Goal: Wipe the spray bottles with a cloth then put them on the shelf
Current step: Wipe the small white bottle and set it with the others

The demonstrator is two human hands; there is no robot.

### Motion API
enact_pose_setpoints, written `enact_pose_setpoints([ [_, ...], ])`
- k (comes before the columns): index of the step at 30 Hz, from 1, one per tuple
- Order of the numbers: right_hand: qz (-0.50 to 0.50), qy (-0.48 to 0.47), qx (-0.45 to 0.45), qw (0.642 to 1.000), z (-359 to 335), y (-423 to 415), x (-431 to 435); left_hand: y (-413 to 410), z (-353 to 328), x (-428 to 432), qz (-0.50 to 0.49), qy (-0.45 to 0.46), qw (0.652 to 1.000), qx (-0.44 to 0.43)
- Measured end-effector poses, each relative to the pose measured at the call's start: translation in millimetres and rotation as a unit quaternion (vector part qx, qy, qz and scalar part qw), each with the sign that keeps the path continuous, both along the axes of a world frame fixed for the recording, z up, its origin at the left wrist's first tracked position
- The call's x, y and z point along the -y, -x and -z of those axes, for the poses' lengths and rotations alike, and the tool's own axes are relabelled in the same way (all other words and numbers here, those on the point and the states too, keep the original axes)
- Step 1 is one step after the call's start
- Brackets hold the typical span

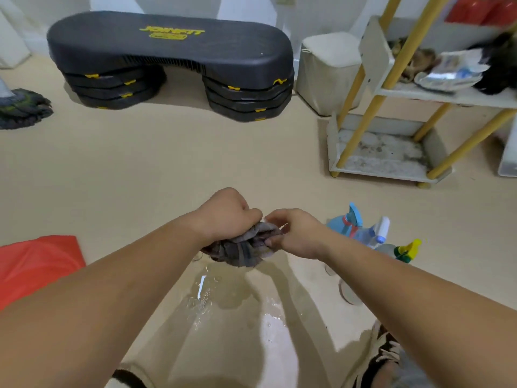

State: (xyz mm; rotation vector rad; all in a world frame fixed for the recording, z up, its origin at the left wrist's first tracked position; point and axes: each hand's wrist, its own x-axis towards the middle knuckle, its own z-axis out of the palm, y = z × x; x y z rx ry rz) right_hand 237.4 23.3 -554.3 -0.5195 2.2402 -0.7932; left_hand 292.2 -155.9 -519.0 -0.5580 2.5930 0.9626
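Observation:
Both hands hold a bunched dark grey cloth [246, 247] above the beige floor. My left hand [223, 214] grips its top in a fist, and my right hand [293, 233] pinches its right side. Water lies in a puddle [223, 298] on the floor right under the cloth. Three spray bottles stand together on the floor to the right: a blue one [345, 224], a clear one with a white and blue head [376, 232], and one with a green and yellow head [405, 250]. The white shelf unit [386, 166] with yellow legs stands at the back right.
A black aerobic step platform [167, 57] sits at the back. A white cushioned stool [327, 71] stands beside the shelf unit. Red fabric [36, 264] lies at the left. A dark mop head [22, 107] rests at the far left. The middle shelf holds a wipes pack [450, 71].

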Motion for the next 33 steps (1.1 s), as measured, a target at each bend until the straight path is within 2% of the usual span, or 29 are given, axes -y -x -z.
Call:
enact_pose_setpoints([
  [4,0.017,0.044,-0.005,0.999,-69.5,0.2,-9.0,-15.3,-65.3,-3.8,-0.036,-0.072,0.996,-0.047],
  [6,0.025,0.054,-0.028,0.998,-103.0,-4.8,-11.8,-32.8,-95.4,-4.6,-0.072,-0.148,0.985,-0.042],
  [8,0.053,0.068,-0.05,0.995,-136.8,-12.4,-15.8,-52.2,-118.4,-10.4,-0.063,-0.181,0.981,-0.033],
  [11,0.105,0.101,0.007,0.989,-174.3,-23.0,-26.1,-66.8,-130.5,-24.5,-0.059,-0.186,0.977,-0.088],
  [14,0.113,0.108,0.095,0.983,-197.2,-32.1,-41.5,-70.4,-138.7,-34.5,-0.072,-0.252,0.957,-0.124],
  [18,0.111,0.112,0.14,0.978,-206.0,-38.0,-66.0,-74.5,-135.2,-45.7,-0.097,-0.277,0.953,-0.072],
  [23,0.157,0.113,0.148,0.97,-189.1,-40.6,-76.4,-70.7,-126.2,-53.9,-0.176,-0.354,0.919,0.0],
  [28,0.224,0.141,0.147,0.953,-177.9,-30.5,-74.9,-58.4,-116.8,-53.3,-0.204,-0.315,0.926,-0.039],
  [30,0.232,0.139,0.139,0.953,-174.0,-26.0,-77.0,-55.9,-113.4,-49.5,-0.239,-0.339,0.91,-0.027],
  [33,0.192,0.138,0.158,0.959,-171.7,-23.5,-79.5,-52.9,-110.0,-46.1,-0.266,-0.39,0.881,-0.032],
])
